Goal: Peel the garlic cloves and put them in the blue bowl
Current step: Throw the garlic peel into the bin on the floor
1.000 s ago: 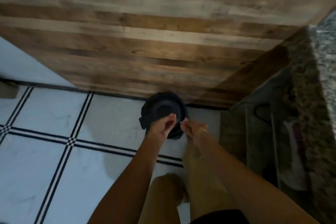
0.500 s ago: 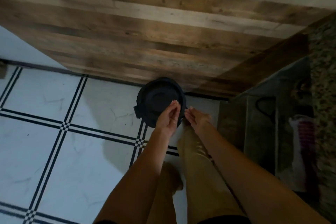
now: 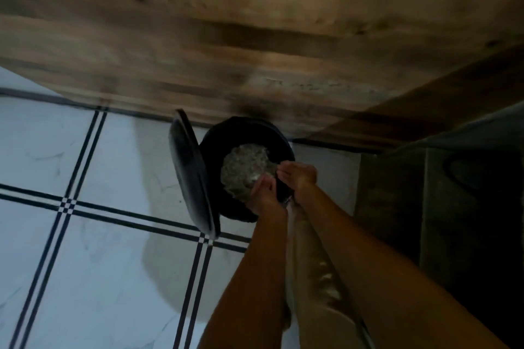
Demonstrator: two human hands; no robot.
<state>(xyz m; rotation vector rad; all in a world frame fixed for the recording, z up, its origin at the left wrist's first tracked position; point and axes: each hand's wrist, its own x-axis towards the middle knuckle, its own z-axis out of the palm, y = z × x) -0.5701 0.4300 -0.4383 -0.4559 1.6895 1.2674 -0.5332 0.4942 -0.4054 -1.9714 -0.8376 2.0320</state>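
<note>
Neither garlic cloves nor a blue bowl appear in this view. I stand over a black pedal bin [image 3: 243, 133] on the floor, against a wooden panel. Its lid [image 3: 190, 178] stands raised on the left, and a clear liner with pale scraps [image 3: 243, 167] shows inside. My left hand [image 3: 263, 193] and my right hand [image 3: 297, 176] hang close together over the bin's near-right rim, fingertips almost touching. The picture is blurred, so I cannot make out whether either hand holds anything.
The floor is white tile [image 3: 85, 263] with thin black line patterns. A wooden panel [image 3: 255, 37] fills the top of the view. My bare leg [image 3: 314, 278] shows between my forearms. A dark recess with dim shapes [image 3: 467, 193] lies to the right.
The bin's lid has swung up from closed to open, showing the liner inside. Both hands have stayed together and now hang over the bin's opening. The camera has dipped closer.
</note>
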